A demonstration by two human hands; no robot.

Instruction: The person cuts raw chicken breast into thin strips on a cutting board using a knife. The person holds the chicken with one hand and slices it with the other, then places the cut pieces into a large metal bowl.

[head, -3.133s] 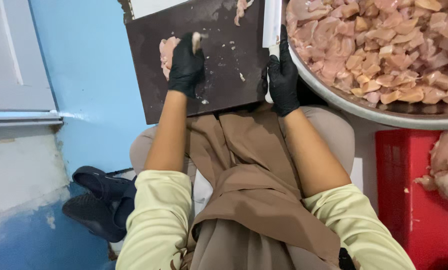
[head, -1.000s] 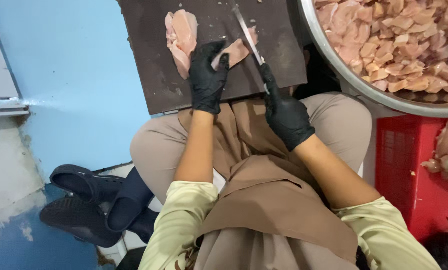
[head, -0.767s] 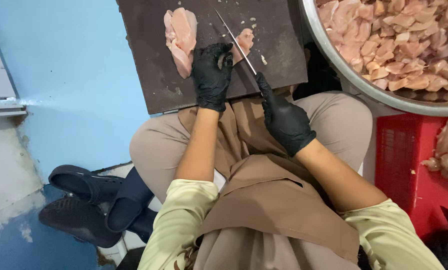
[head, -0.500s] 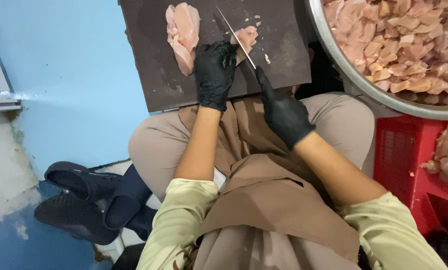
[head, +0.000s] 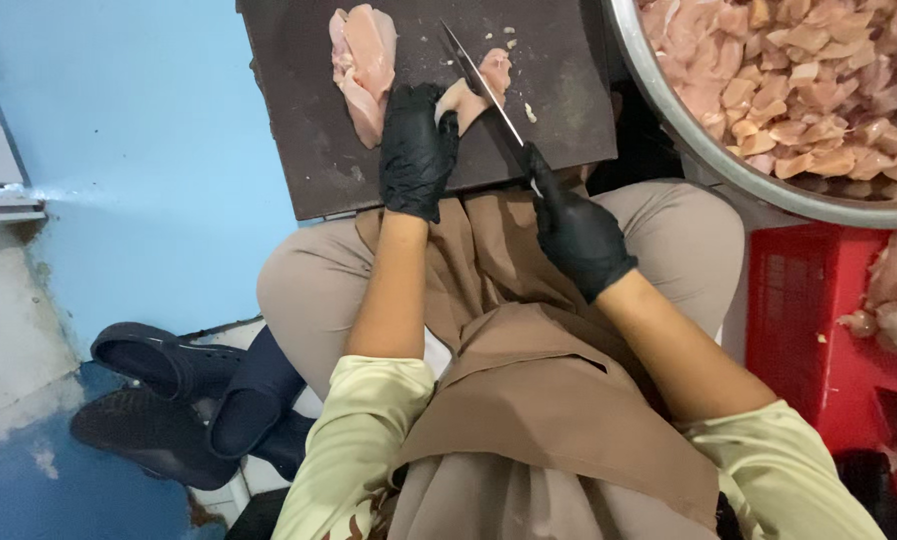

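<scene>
A dark brown cutting board [head: 299, 150] lies in front of my knees. My left hand [head: 416, 150], in a black glove, presses down a piece of raw chicken [head: 469, 92] on the board. My right hand [head: 574, 230], also gloved, grips the handle of a long knife [head: 481, 78] whose blade rests across that piece. A larger slab of raw chicken [head: 364, 60] lies to the left of my left hand.
A big metal bowl [head: 699, 150] full of cut chicken chunks stands at the upper right. A red crate [head: 799, 320] with more raw chicken sits at the right. Dark shoes [head: 169, 390] lie on the blue floor at the lower left.
Three seconds ago both hands gripped the board's near edge. Since then my left hand has pinned a chicken piece and my right hand has brought the knife across it, slicing.
</scene>
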